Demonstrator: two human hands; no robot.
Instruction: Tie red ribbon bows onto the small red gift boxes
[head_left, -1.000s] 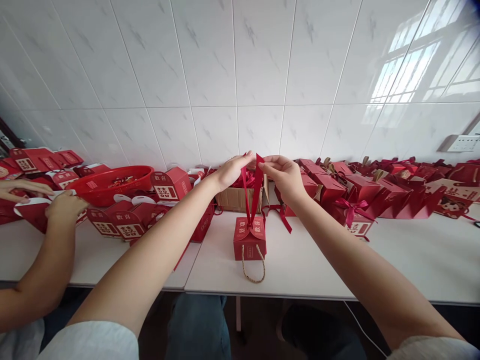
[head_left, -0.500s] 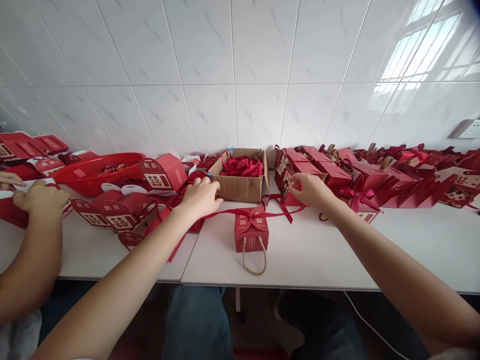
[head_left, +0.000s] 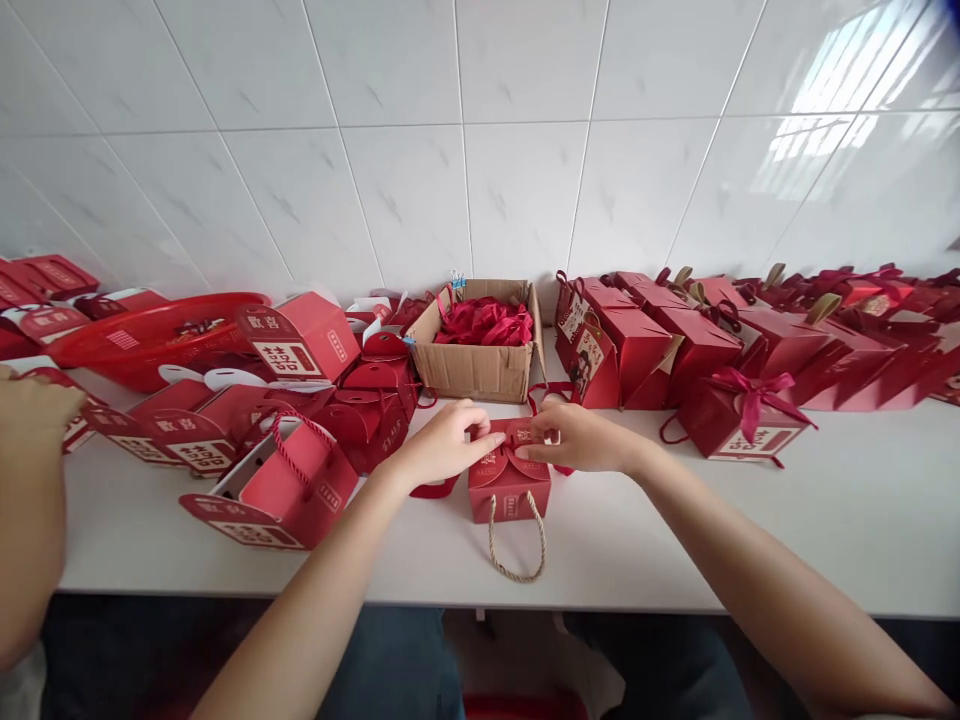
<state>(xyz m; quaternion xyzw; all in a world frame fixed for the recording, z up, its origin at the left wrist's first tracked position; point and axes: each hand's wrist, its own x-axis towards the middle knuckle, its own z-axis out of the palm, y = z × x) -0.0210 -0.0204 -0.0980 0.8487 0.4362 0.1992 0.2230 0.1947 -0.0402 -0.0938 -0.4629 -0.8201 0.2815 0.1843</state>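
Observation:
A small red gift box (head_left: 510, 505) with a twisted cord handle (head_left: 517, 575) stands on the white table in front of me. Across its top runs a dark red ribbon (head_left: 437, 489), with a loop of it lying at the box's left side. My left hand (head_left: 450, 440) is over the box's left top edge, fingers curled on the ribbon and thumb pointing to the middle. From the right, my right hand (head_left: 581, 437) reaches the same spot, fingers closed on the ribbon. The fingers partly hide the ribbon at the box's centre.
Behind the box sits a cardboard box (head_left: 472, 372) of red ribbons. Open red boxes (head_left: 300, 340) and a red plastic basin (head_left: 150, 340) are at left, near another person's arm (head_left: 30, 500). Several closed boxes (head_left: 630, 350), one with a bow (head_left: 754, 400), line the right.
Both hands have come inward from the ribbon's spread ends to the middle of the box top. A red box with a rope handle now shows more fully at left; the view has shifted.

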